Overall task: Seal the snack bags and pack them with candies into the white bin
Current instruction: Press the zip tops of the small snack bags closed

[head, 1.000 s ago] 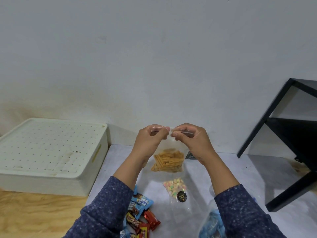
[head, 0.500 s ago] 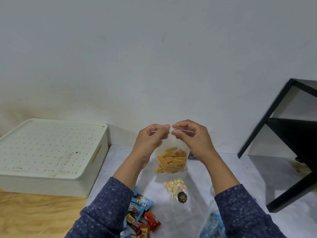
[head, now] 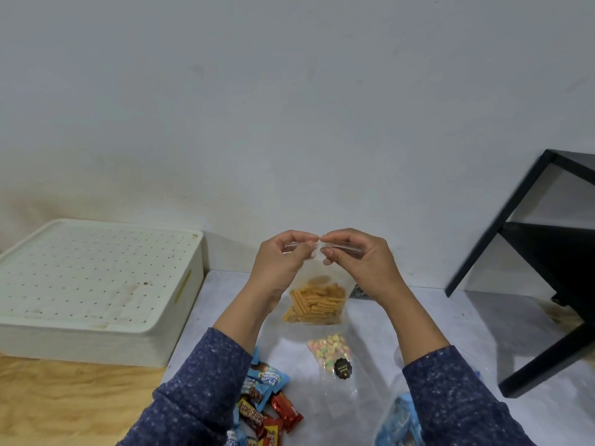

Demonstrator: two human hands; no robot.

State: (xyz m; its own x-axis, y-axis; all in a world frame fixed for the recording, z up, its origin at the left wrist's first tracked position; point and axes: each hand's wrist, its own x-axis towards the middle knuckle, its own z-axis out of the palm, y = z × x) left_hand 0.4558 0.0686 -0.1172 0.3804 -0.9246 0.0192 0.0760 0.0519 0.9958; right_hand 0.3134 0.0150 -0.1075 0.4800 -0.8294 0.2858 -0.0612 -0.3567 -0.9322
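I hold a clear snack bag [head: 317, 304] of orange sticks upright above the table. My left hand [head: 283, 259] and my right hand [head: 357, 262] both pinch its top strip, fingertips almost touching at the middle. Below it a second clear bag [head: 331, 352] with pastel candies and a black sticker lies flat. Wrapped candies [head: 267, 403] in blue, red and yellow wrappers sit in a pile by my left sleeve. The white bin [head: 96, 284] stands at the left with a perforated lid on it.
A grey mat [head: 450, 333] covers the wooden table [head: 64, 407]. A black shelf frame [head: 547, 268] leans in at the right. A blue packet in clear plastic [head: 399, 423] lies by my right sleeve. The white wall is close behind.
My hands and the bag of orange sticks rose slightly. The fingertips came closer together along the top strip.
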